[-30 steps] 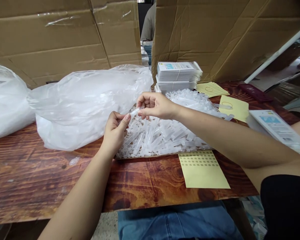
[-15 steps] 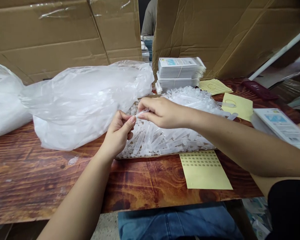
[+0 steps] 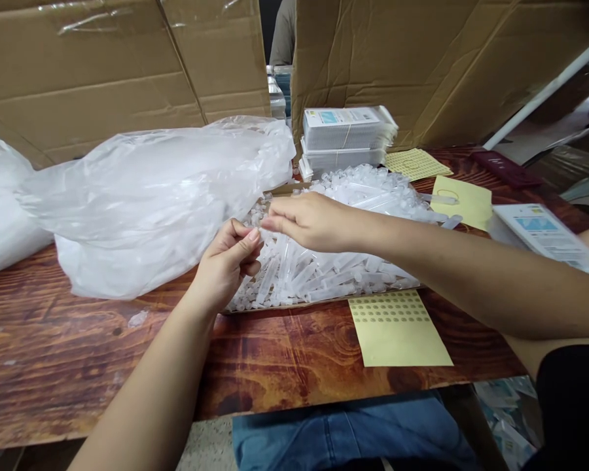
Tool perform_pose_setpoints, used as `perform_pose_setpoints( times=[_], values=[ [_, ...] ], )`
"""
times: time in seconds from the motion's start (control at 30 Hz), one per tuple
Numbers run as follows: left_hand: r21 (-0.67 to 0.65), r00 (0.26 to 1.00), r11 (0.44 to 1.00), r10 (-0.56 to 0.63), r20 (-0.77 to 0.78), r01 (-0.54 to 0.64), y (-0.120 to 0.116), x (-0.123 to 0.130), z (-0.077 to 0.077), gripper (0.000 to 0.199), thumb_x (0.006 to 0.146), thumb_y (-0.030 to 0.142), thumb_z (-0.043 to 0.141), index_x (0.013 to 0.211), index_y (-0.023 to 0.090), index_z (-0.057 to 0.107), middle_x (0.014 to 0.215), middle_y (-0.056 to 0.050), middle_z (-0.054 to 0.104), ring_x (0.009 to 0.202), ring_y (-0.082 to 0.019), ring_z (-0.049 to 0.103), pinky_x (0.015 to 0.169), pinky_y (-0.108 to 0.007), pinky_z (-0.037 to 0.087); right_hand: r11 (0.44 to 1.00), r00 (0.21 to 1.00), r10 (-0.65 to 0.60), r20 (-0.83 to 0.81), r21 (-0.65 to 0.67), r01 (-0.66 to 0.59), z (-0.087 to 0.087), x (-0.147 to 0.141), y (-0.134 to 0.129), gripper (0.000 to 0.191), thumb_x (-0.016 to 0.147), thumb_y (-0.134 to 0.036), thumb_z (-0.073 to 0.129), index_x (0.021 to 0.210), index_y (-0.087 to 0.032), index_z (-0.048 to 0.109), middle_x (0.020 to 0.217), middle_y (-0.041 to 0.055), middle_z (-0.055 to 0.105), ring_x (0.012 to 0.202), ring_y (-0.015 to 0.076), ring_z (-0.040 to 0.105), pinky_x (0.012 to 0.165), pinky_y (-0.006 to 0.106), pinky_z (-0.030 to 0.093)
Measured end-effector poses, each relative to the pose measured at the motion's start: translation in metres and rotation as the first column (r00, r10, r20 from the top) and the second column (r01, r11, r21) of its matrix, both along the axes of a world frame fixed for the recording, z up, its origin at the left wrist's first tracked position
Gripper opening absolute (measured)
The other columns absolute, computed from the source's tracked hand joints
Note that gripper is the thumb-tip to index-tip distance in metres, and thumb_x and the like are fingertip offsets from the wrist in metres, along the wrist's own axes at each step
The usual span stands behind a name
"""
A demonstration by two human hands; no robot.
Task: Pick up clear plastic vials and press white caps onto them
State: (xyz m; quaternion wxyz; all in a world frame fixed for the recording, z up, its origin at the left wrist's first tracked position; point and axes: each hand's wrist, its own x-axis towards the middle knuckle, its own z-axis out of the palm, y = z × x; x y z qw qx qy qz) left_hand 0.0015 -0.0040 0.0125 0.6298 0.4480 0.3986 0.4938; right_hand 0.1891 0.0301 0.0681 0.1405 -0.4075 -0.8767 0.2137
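Note:
My left hand (image 3: 230,258) is closed in a pinch at the left side of a shallow cardboard tray (image 3: 294,305); what its fingertips hold is too small to make out. Close by on the right, my right hand (image 3: 307,221) is pinched above the tray, its fingertips near my left thumb. Whatever it grips is hidden. Beneath both hands lie small clear plastic tubes (image 3: 324,278) and small white pieces (image 3: 243,297), heaped in the tray.
Large translucent plastic bags (image 3: 167,203) lie at the left. Behind the tray stand banded packs of printed cards (image 3: 343,137). Yellow sticker sheets (image 3: 400,340) lie in front and at right, near more printed packs (image 3: 544,232). Cardboard panels (image 3: 127,65) rise behind. Another person's sleeve (image 3: 283,36) shows between them.
The whole view has shifted slightly. Both hands stay close together over the tray; the clear piece seen between their fingertips before is now mostly hidden.

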Motion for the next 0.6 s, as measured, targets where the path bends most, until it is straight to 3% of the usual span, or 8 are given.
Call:
perform_pose_setpoints(
  times=[0.17,0.27,0.3,0.37,0.43,0.47,0.53,0.6],
  values=[
    [0.038,1.000,0.999,-0.015,-0.016,0.016,0.000,0.000,-0.003,0.049,0.070,0.041,0.088,0.077,0.021,0.045,0.062,0.006,0.044,0.055,-0.008,0.034,0.045,-0.016,0.028,0.997,0.997,0.066,-0.040,0.053,-0.064,0.002,-0.006,0.001,0.010,0.101,-0.026,0.056,0.097,-0.017,0.056,0.105,0.0075,0.065,0.093,0.0179,0.056,0.079,0.028,0.036],
    [0.266,0.979,0.964,0.065,-0.192,-0.012,0.000,-0.001,-0.009,0.037,0.082,0.041,0.077,0.081,0.022,0.045,0.063,0.006,0.045,0.054,-0.009,0.038,0.047,-0.020,0.033,0.990,0.995,-0.060,-0.078,-0.136,0.049,0.004,-0.011,0.000,0.029,0.104,-0.026,0.051,0.077,-0.017,0.052,0.078,0.0019,0.058,0.074,0.0133,0.051,0.069,0.026,0.035],
    [0.393,0.949,0.919,0.137,-0.283,-0.015,-0.001,-0.002,-0.011,0.032,0.086,0.038,0.073,0.083,0.022,0.046,0.066,0.005,0.048,0.056,-0.010,0.042,0.050,-0.022,0.036,0.960,0.987,-0.125,-0.099,-0.263,0.095,0.004,-0.013,-0.001,0.034,0.105,-0.028,0.050,0.073,-0.018,0.050,0.069,-0.0003,0.053,0.065,0.0115,0.046,0.064,0.026,0.033],
    [0.645,0.849,0.762,0.304,-0.433,0.056,-0.002,-0.004,-0.013,0.021,0.089,0.027,0.068,0.086,0.022,0.048,0.074,0.002,0.054,0.064,-0.011,0.050,0.058,-0.025,0.041,0.830,0.959,-0.241,-0.151,-0.545,0.123,0.005,-0.013,-0.003,0.038,0.108,-0.031,0.045,0.071,-0.019,0.047,0.057,-0.0049,0.042,0.051,0.0086,0.034,0.054,0.025,0.026],
    [0.792,0.755,0.582,0.433,-0.493,0.183,-0.004,-0.005,-0.011,0.018,0.089,0.015,0.064,0.087,0.022,0.048,0.081,0.000,0.056,0.071,-0.012,0.054,0.064,-0.026,0.043,0.673,0.925,-0.329,-0.191,-0.734,0.089,0.006,-0.011,-0.005,0.040,0.109,-0.031,0.039,0.072,-0.019,0.045,0.051,-0.0083,0.034,0.045,0.0068,0.022,0.049,0.024,0.019],
    [0.824,0.729,0.515,0.466,-0.501,0.237,-0.005,-0.006,-0.010,0.019,0.089,0.012,0.063,0.087,0.022,0.047,0.082,0.000,0.056,0.072,-0.012,0.054,0.064,-0.026,0.042,0.629,0.914,-0.348,-0.208,-0.774,0.063,0.006,-0.008,-0.006,0.041,0.109,-0.031,0.040,0.071,-0.020,0.043,0.050,-0.0089,0.033,0.044,0.0061,0.020,0.048,0.024,0.018],
    [0.846,0.716,0.459,0.491,-0.497,0.272,-0.007,-0.006,-0.007,0.021,0.089,0.010,0.061,0.088,0.022,0.045,0.082,0.001,0.055,0.071,-0.012,0.054,0.063,-0.026,0.042,0.642,0.905,-0.326,-0.272,-0.766,0.001,0.006,-0.001,-0.008,0.041,0.108,-0.034,0.047,0.070,-0.019,0.043,0.052,-0.0073,0.039,0.044,0.0054,0.025,0.047,0.023,0.019],
    [0.842,0.732,0.486,0.483,-0.481,0.233,-0.010,-0.004,-0.003,0.021,0.091,0.013,0.061,0.088,0.023,0.043,0.082,0.001,0.055,0.070,-0.013,0.054,0.063,-0.027,0.043,0.705,0.893,-0.276,-0.356,-0.706,-0.063,0.005,0.005,-0.010,0.038,0.104,-0.035,0.057,0.071,-0.018,0.047,0.058,-0.0052,0.047,0.047,0.0060,0.033,0.049,0.023,0.024]
  ],
)
